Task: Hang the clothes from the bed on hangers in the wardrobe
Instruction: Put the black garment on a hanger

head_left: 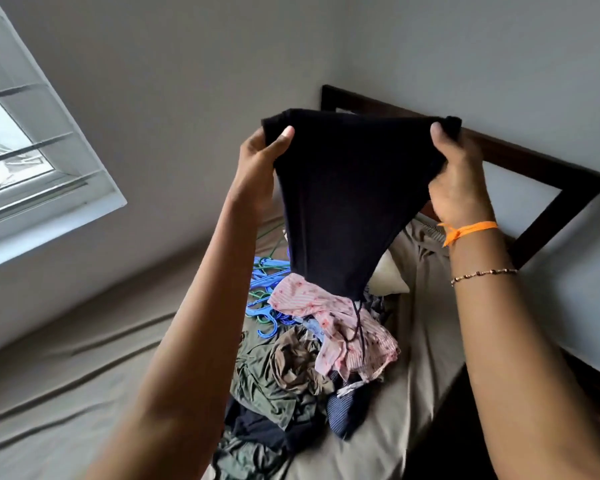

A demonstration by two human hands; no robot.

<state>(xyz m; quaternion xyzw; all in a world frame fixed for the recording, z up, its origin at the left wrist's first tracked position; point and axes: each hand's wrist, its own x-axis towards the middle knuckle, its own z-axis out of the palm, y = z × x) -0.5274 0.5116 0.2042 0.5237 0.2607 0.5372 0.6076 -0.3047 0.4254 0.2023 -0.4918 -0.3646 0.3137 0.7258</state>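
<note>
I hold a dark navy garment (343, 188) up in the air above the bed. My left hand (260, 161) pinches its top left corner and my right hand (459, 174) grips its top right corner, stretching the upper edge between them. The cloth hangs down and narrows toward a pile of clothes (309, 358) on the bed, where a pink patterned piece (333, 317), olive-green pieces and dark pieces lie heaped. A dark cord dangles from the garment's lower end. Blue and green plastic hangers (267, 289) lie in a heap beside the pile.
The bed (84, 393) has a taupe sheet with creases, and a dark wooden headboard (520, 161) stands against the wall at the right. A white pillow (388, 278) lies near the headboard. A window (25, 133) with bars is at the left.
</note>
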